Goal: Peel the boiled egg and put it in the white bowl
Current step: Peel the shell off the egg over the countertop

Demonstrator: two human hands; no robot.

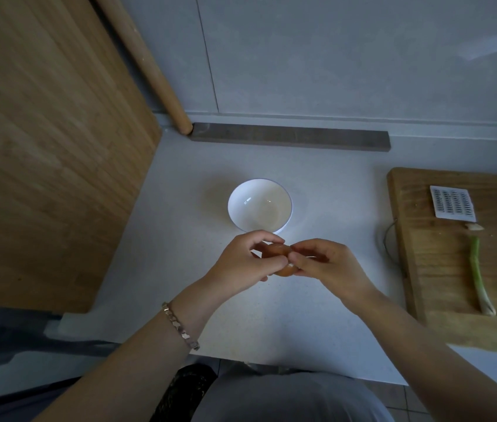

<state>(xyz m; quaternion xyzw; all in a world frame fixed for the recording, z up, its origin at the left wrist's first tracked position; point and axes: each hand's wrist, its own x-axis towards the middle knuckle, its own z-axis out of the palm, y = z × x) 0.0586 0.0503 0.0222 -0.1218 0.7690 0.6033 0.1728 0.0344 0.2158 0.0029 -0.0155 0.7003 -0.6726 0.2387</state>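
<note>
A pale speckled countertop (317, 300) fills the middle of the frame, running from the grey wall at the top down to the person's lap at the bottom edge. A big light-wood panel (43, 147) covers the upper left, with a round wooden pole (150, 65) leaning along its right side. At the right edge lies a thick wooden cutting board (442, 269), and on it rest a long green spring onion (477, 269) and, above that, a small white perforated grater card (452, 204) (its holes run in neat columns). A dark grey strip (290, 141) lies along the foot of the wall.

The round white ceramic bowl (259, 205) with a thin dark rim stands just above centre, holding nothing that can be seen. Just below it, above the counter, both bare hands meet around the brown-shelled boiled egg (369, 252). The left hand (241, 263), its wrist wearing a gold link bracelet (180, 325), cups the egg with fingers curled round it. The right hand (329, 263) pinches at the egg's right side, thumb and forefinger pressed together on the shell, where a small pale patch shows. The egg sits near the bowl, outside it.
</note>
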